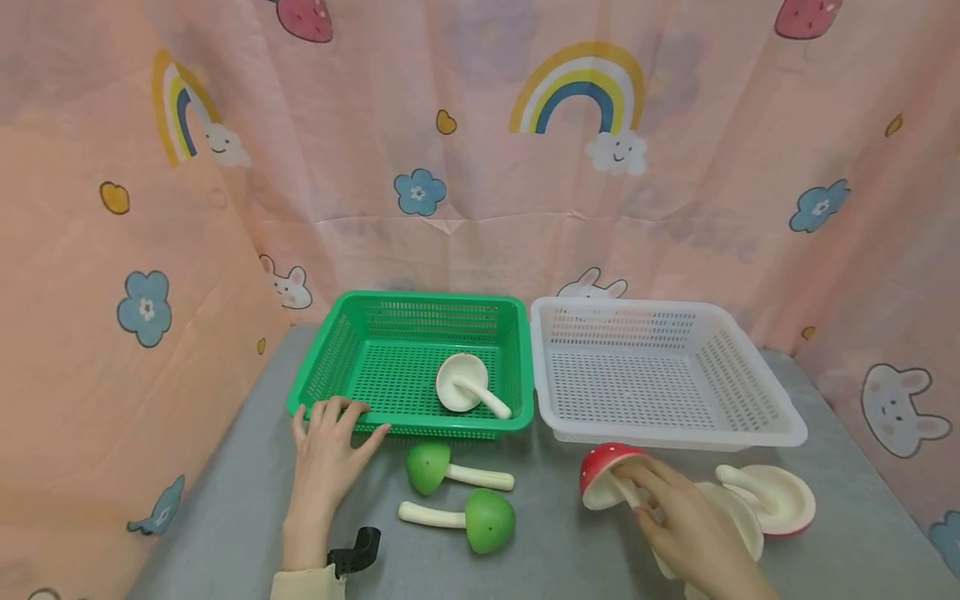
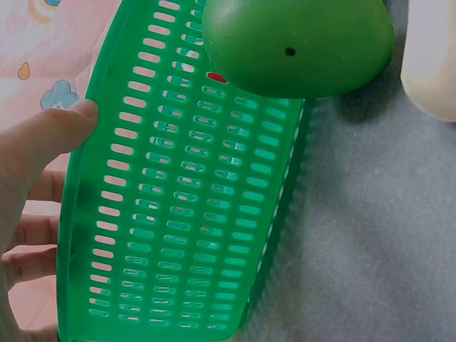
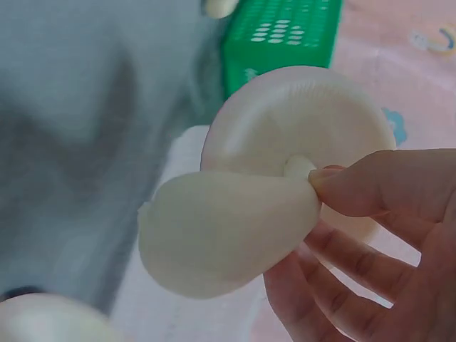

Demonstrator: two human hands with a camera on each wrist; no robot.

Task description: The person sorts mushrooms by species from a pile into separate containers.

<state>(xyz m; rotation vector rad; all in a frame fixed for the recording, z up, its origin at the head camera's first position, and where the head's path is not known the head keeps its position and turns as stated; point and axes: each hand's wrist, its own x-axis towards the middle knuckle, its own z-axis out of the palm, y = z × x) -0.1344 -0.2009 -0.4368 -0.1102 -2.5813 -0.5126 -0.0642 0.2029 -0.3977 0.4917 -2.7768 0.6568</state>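
My right hand (image 1: 637,485) pinches the pale stem of a red, white-dotted toy mushroom (image 1: 602,468) and holds it tilted just above the grey table, in front of the white basket (image 1: 780,425). The right wrist view shows its cream underside (image 3: 299,128) and bulbous stem (image 3: 228,235) between my fingers (image 3: 377,189). My left hand (image 1: 339,419) grips the front left rim of the green basket (image 1: 408,429), thumb (image 2: 53,139) on the outer wall (image 2: 185,235). A cream mushroom (image 1: 465,385) lies upside down in that basket.
Two green mushrooms (image 1: 429,465) (image 1: 489,520) lie on the table in front of the green basket; one cap (image 2: 299,43) shows close in the left wrist view. Two more mushrooms (image 1: 780,498) (image 1: 738,521) lie upside down at the right. A pink patterned curtain (image 1: 480,167) encloses the table.
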